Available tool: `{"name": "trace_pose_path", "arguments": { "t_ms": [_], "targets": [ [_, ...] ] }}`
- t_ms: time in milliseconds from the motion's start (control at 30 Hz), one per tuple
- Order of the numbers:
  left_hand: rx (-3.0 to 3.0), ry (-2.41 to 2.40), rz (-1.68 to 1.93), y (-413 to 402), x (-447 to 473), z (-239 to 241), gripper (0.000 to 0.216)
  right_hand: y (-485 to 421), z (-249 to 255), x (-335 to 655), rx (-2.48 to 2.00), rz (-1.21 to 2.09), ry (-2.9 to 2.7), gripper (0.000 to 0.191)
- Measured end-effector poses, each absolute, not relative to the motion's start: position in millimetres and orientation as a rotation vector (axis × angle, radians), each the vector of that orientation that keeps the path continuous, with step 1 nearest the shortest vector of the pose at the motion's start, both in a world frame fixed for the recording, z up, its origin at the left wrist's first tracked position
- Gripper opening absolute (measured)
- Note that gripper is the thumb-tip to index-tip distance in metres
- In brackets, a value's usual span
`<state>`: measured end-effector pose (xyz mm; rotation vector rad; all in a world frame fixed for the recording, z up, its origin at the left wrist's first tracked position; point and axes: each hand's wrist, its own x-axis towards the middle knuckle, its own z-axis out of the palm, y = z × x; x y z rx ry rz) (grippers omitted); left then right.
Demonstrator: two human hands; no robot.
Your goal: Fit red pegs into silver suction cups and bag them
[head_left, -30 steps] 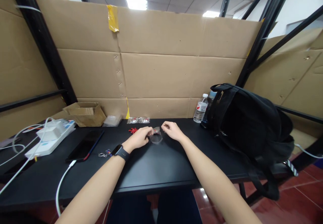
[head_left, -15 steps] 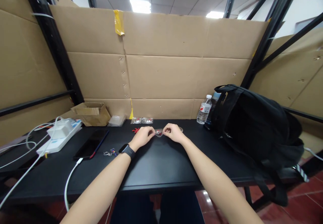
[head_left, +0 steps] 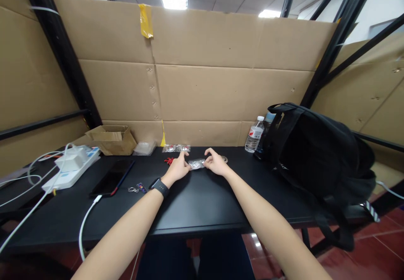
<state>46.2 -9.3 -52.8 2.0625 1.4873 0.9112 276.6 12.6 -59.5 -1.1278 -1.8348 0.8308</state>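
Black tabletop (head_left: 202,206) bears a shiny packet (head_left: 197,164) between left hand (head_left: 177,168), grip parted, and right hand (head_left: 216,162), whose hold is unclear.

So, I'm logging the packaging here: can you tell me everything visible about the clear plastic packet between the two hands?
The packet looks like thin, clear, crinkled plastic, silvery grey with bright glints. It is small and elongated; its contents can't be made out. It lies crosswise, seemingly flat on the black table, with the left grip at one end and the right grip at the other. Both appear to touch it, though whether either pinches it is unclear.
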Motion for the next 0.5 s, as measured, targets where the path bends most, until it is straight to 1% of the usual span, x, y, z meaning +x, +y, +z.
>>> {"name": "trace_pose_path", "arguments": {
  "t_ms": [67, 133, 167, 233, 300, 367, 500],
  "targets": [
    [2.153, 1.457, 0.904, -9.7, 45.8, -54.1, 0.047, 11.9, -58.3, 277.5, -1.108, 0.71, -1.961, 0.028],
    [2.278, 1.417, 0.839, -9.6, 44.8, -54.9, 0.035, 11.0, -56.4, 277.7, -1.096, 0.615, -2.076, 0.019],
    [2.334, 1.405, 0.793, -9.4, 44.2, -54.9, 0.028, 10.6, -55.6, 277.5, -1.108, 0.58, -2.115, 0.02],
    [2.42, 1.406, 0.734, -8.8, 43.1, -54.6, 0.021, 10.1, -54.9, 276.9, -1.152, 0.535, -2.166, 0.028],
    [2.487, 1.402, 0.749, -8.6, 42.4, -53.7, 0.022, 10.0, -55.1, 276.2, -1.173, 0.52, -2.201, 0.039],
    [2.539, 1.368, 0.777, -9.1, 42.1, -52.6, 0.022, 10.1, -55.6, 275.5, -1.16, 0.517, -2.236, 0.042],
    [2.583, 1.346, 0.744, -12.1, 42.4, -49.8, 0.022, 10.0, -54.9, 273.6, -1.12, 0.434, -2.255, 0.022]
  ]
}}
